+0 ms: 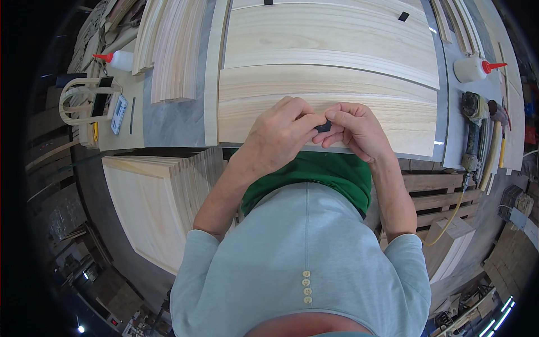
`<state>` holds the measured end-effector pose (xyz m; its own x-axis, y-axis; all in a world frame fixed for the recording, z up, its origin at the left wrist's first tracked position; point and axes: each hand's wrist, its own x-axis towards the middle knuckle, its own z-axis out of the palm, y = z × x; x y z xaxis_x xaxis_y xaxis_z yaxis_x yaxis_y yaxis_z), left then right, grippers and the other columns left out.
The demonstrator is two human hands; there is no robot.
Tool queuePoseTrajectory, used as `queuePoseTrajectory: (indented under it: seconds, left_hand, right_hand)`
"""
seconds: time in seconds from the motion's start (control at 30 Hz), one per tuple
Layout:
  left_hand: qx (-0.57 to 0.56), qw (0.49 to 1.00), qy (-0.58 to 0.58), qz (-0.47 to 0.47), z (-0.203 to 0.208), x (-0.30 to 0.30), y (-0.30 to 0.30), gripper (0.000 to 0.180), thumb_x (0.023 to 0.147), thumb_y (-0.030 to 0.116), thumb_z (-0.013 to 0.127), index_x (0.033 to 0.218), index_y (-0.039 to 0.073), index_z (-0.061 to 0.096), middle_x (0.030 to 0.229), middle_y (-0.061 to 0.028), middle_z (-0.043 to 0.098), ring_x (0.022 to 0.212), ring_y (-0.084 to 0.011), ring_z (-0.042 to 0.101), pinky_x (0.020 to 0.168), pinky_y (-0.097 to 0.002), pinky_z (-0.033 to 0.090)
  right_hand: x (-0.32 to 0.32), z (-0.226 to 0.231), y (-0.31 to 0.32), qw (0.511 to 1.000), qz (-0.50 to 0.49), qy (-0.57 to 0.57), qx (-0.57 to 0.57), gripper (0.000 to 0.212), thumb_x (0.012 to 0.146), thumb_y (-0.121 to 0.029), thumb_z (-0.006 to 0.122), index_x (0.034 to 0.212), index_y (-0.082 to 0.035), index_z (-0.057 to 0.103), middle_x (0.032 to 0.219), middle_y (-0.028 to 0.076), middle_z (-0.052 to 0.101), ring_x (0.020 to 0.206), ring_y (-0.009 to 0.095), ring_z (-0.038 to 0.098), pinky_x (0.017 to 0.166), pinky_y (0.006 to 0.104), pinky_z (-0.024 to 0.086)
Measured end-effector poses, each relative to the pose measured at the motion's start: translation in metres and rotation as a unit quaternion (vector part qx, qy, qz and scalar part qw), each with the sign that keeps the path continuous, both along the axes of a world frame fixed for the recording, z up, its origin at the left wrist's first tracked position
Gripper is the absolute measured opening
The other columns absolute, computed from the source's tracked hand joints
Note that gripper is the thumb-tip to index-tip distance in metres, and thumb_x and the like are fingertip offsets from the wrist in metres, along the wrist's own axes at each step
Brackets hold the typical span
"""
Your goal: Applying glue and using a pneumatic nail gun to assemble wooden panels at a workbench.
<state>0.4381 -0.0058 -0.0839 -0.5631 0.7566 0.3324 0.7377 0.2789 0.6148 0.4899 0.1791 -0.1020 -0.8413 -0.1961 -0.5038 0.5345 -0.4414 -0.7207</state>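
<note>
Pinched between my two hands is a small black piece point(324, 127), perhaps a pad or a bit of tape. My left hand point(279, 135) closes on it from the left with thumb and fingertips. My right hand point(359, 130) holds it from the other side, thumb and forefinger pressed together and the other fingers curled. Both hands are just over the front edge of the near pale wooden panel point(258, 92). Beyond it lies another wooden panel point(331, 33), with a similar black piece point(403, 17) on its far right part. Fingers partly hide the held piece.
Long wooden strips point(178, 50) are stacked to the left, near a white glue bottle point(122, 60) with a red tip. On the right are a second glue bottle point(469, 69), a nail gun point(473, 126) with a yellow hose, and a hammer point(496, 112). Panels point(143, 202) stand below left.
</note>
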Motion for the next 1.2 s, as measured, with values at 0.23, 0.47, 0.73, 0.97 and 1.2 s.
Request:
queuePoseTrajectory:
  seconds: [0.23, 0.47, 0.73, 0.97, 1.2]
  left_hand:
    - [-0.031, 0.999, 0.023, -0.03, 0.002, -0.009, 0.0, 0.018, 0.073, -0.001, 0.065, 0.089, 0.001, 0.06, 0.084, -0.0092, 0.053, 0.076, -0.0256, 0.056, 0.064, -0.0334, 0.048]
    - [0.014, 0.998, -0.057, 0.003, 0.0, -0.008, 0.003, 0.024, 0.075, -0.003, 0.062, 0.098, 0.002, 0.061, 0.086, -0.0101, 0.054, 0.077, -0.0253, 0.057, 0.067, -0.0337, 0.048]
    - [0.035, 0.985, -0.145, 0.088, -0.013, -0.053, -0.014, 0.031, 0.079, -0.005, 0.056, 0.108, 0.003, 0.06, 0.089, -0.0116, 0.057, 0.08, -0.0241, 0.058, 0.071, -0.0322, 0.047]
    - [0.05, 0.987, -0.062, 0.141, -0.033, -0.091, -0.015, 0.018, 0.08, 0.001, 0.059, 0.097, 0.001, 0.063, 0.088, -0.0138, 0.062, 0.081, -0.0283, 0.059, 0.073, -0.035, 0.047]
    - [-0.003, 0.993, 0.051, 0.108, -0.042, -0.097, -0.016, 0.016, 0.081, 0.004, 0.06, 0.096, -0.001, 0.063, 0.087, -0.0118, 0.063, 0.084, -0.0253, 0.06, 0.075, -0.0336, 0.046]
  right_hand:
    - [-0.001, -0.006, -0.002, 1.0, -0.016, -0.002, -0.011, 0.023, 0.095, -0.017, 0.048, 0.088, 0.002, 0.058, 0.078, 0.021, 0.066, 0.063, 0.02, 0.068, 0.042, 0.0182, 0.045]
    - [-0.005, -0.004, -0.009, 0.996, -0.082, 0.03, 0.012, 0.022, 0.096, -0.016, 0.045, 0.092, 0.003, 0.055, 0.078, 0.019, 0.066, 0.065, 0.02, 0.067, 0.055, 0.0229, 0.054]
    - [-0.011, 0.004, 0.028, 0.973, -0.151, 0.11, 0.137, 0.012, 0.091, -0.001, 0.05, 0.099, 0.005, 0.057, 0.084, 0.013, 0.064, 0.07, 0.017, 0.066, 0.059, 0.0239, 0.054]
    - [-0.001, -0.002, 0.096, 0.88, -0.196, 0.172, 0.397, 0.017, 0.09, -0.003, 0.054, 0.105, 0.001, 0.063, 0.084, 0.006, 0.063, 0.074, 0.011, 0.061, 0.068, 0.0216, 0.049]
    - [0.015, -0.003, 0.138, 0.832, -0.206, 0.155, 0.491, 0.018, 0.091, -0.004, 0.054, 0.106, 0.001, 0.063, 0.088, 0.005, 0.064, 0.079, 0.01, 0.06, 0.07, 0.0225, 0.048]
